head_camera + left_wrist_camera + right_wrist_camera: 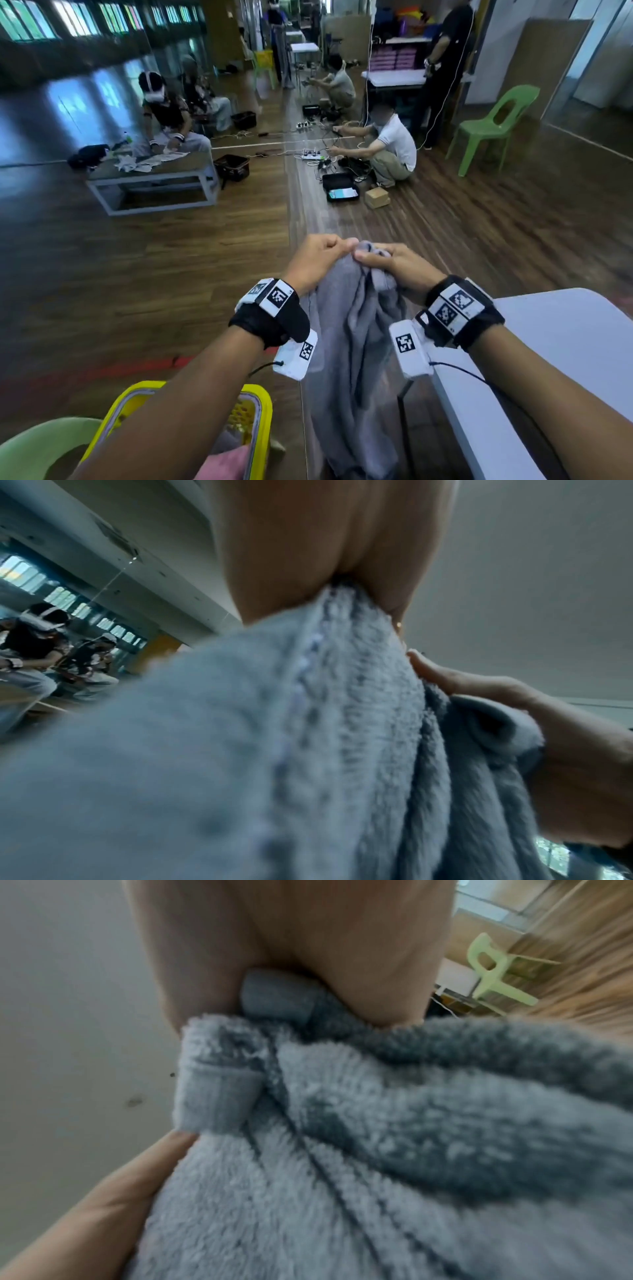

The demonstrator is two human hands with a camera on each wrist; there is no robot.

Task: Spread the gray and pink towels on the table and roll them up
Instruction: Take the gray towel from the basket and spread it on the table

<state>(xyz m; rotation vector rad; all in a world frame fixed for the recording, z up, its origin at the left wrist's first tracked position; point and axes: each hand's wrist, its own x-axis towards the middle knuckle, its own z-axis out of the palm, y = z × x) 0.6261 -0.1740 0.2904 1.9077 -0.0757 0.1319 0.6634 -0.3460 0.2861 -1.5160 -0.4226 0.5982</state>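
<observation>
Both my arms extended forward; left hand and right hand side by side, thumbs nearly touching; fingers of each curled, pinching cloth.

The white rectangular table stood at the lower right of the head view, its visible top bare. The brown wooden plank floor carried a low grey bench-like table at the left, with crumpled white cloths on its top. An open black case, a small cardboard box and a white power strip lay directly on the floor, and a light green plastic chair stood on it at the right
</observation>
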